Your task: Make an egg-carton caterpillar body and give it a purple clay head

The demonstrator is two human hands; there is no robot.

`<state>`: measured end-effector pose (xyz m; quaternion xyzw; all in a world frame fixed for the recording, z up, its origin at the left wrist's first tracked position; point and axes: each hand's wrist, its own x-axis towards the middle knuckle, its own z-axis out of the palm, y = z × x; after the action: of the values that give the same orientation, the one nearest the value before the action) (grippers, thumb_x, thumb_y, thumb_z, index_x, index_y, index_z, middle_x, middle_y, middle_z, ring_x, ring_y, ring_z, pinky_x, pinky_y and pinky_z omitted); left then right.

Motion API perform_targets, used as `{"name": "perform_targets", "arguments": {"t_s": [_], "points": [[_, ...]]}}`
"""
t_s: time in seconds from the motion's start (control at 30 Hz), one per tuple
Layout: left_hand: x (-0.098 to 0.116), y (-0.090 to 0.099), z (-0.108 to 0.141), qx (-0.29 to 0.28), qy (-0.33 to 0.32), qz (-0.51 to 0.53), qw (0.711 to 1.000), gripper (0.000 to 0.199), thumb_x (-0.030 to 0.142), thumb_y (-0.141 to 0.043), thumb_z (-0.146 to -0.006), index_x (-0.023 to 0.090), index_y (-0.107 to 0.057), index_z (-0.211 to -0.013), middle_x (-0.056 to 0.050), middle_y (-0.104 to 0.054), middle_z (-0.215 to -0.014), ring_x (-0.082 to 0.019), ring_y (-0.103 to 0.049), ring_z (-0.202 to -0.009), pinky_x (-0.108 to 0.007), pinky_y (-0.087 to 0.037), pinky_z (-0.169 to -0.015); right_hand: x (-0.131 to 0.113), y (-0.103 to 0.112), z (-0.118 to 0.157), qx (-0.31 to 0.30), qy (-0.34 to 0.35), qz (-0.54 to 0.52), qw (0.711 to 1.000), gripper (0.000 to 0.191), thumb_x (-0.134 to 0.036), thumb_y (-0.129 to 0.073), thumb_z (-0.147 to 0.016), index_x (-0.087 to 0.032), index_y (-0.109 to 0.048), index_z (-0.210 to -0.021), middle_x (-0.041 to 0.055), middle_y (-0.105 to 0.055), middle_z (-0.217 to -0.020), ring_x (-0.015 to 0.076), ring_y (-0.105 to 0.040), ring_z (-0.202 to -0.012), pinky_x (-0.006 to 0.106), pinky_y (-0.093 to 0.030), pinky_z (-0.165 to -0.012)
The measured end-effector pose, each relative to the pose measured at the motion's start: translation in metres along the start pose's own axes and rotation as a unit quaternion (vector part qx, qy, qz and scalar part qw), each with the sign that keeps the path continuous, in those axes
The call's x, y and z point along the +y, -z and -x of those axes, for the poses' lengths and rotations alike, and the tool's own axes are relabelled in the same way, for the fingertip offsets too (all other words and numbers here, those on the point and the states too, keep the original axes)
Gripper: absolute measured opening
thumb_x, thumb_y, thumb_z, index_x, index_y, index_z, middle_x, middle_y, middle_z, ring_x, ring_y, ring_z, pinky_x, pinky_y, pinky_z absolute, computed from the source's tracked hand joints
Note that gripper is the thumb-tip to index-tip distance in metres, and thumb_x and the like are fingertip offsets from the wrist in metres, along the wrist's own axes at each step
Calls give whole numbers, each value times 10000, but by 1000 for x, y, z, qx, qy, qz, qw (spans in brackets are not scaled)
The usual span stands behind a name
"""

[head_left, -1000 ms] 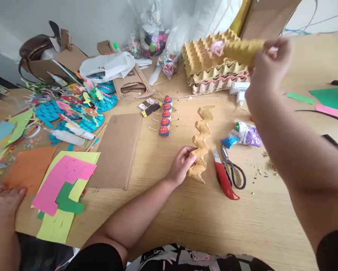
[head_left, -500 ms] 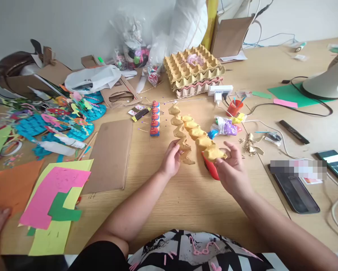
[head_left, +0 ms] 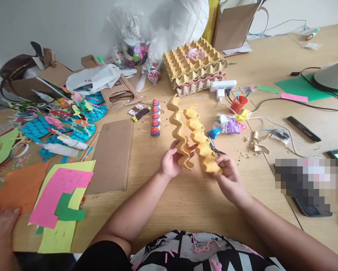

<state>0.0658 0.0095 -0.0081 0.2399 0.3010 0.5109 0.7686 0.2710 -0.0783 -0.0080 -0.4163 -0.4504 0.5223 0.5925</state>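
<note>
Two wavy strips of yellow egg carton are held up over the wooden table. My left hand [head_left: 171, 162] pinches the lower part of the left carton strip [head_left: 178, 128], which is seen edge-on. Fingers of my right hand [head_left: 229, 175] grip the bottom end of the right carton strip [head_left: 200, 139], whose rounded cups face up. The strips are close together, with a narrow gap along their upper parts. Dark scissors [head_left: 214, 147] lie partly hidden behind the right strip. Left of the strips stands a painted red and blue carton row [head_left: 155, 118] with pins at its sides.
Stacked egg trays [head_left: 195, 64], a power strip [head_left: 223, 86] and a red cup [head_left: 238, 104] stand behind. Cardboard [head_left: 111, 154] and coloured paper [head_left: 61, 199] lie left, near another person's hand [head_left: 5, 222]. Carton scraps [head_left: 259, 143] and a phone [head_left: 310, 203] are right.
Both strips are raised and turned more upright, and the right one has swung down at its held end. Scissor blades now show where red handles showed before. The view has shifted slightly.
</note>
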Motion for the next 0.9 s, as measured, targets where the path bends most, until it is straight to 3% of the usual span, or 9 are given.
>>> {"name": "perform_targets", "arguments": {"t_s": [0.07,0.17,0.33,0.67,0.9], "points": [[1,0,1,-16,1,6,1000,394,429,-767,-754,287,-665,-1108,-35,-729,-967,-376,-694,-1346,-587,-544,-1128,-5,0,-7,44,-55,-101,992,315,-227,-824,-804,-344,-669,-1052,-10,-644,-1000,155,-621,-795,269,-556,-672],[2,0,1,-27,2,13,1000,372,416,-771,-769,291,-676,-1107,-27,-724,-962,-379,-689,-1362,-592,-508,-1168,-10,1,-16,79,-86,-172,978,356,-200,-826,-709,-341,-669,-996,-19,-654,-949,178,-639,-828,325,-605,-771],[2,2,0,-22,0,12,1000,361,375,-748,-770,287,-671,-1112,-35,-746,-1005,-383,-667,-1390,-591,-500,-1167,-15,8,-22,96,-87,-197,972,340,-178,-770,-698,-345,-657,-972,-22,-664,-911,198,-681,-867,380,-635,-847],[3,3,-1,-2,12,0,1000,406,373,-721,-748,298,-657,-1142,-41,-759,-1047,-387,-639,-1422,-596,-532,-1128,-16,30,-33,115,-190,-320,921,382,-172,-646,-609,-332,-652,-957,-16,-781,-1041,231,-749,-947,416,-653,-742],[4,3,0,-3,14,4,1000,405,356,-713,-756,286,-680,-1153,-33,-771,-1051,-370,-682,-1371,-567,-537,-1131,-16,30,-32,98,-170,-297,934,380,-178,-639,-601,-334,-669,-946,-14,-778,-1006,230,-747,-951,420,-640,-791]]}}
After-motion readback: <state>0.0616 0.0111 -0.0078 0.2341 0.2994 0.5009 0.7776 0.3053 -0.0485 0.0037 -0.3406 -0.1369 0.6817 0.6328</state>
